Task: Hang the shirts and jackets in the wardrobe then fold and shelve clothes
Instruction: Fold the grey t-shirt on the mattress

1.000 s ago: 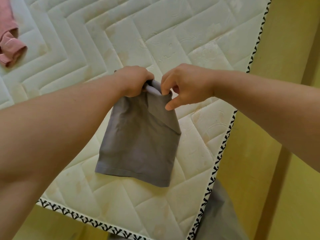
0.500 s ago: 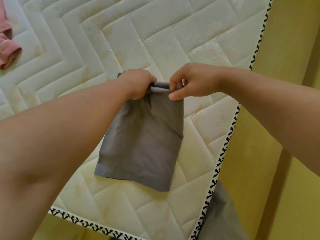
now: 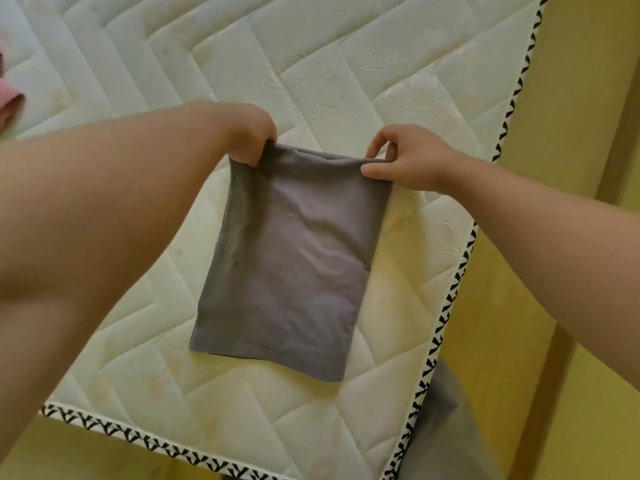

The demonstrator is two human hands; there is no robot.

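Though faintly creased — a grey folded garment (image 3: 287, 265), top corners pinched by left hand (image 3: 251, 136), right hand (image 3: 403, 159).

- pink garment (image 3: 9, 100) — cut by the left edge, only a small bit shows; type unreadable
- left hand (image 3: 251, 133) — fingertips hidden under its own knuckles and the corner of the grey cloth (image 3: 291, 258)
- grey cloth: folded, garment type can't be told
- grey fabric (image 3: 450, 438) beside the mattress (image 3: 311, 64): partly behind its edge, cut by the bottom edge
- mattress runs off top and left
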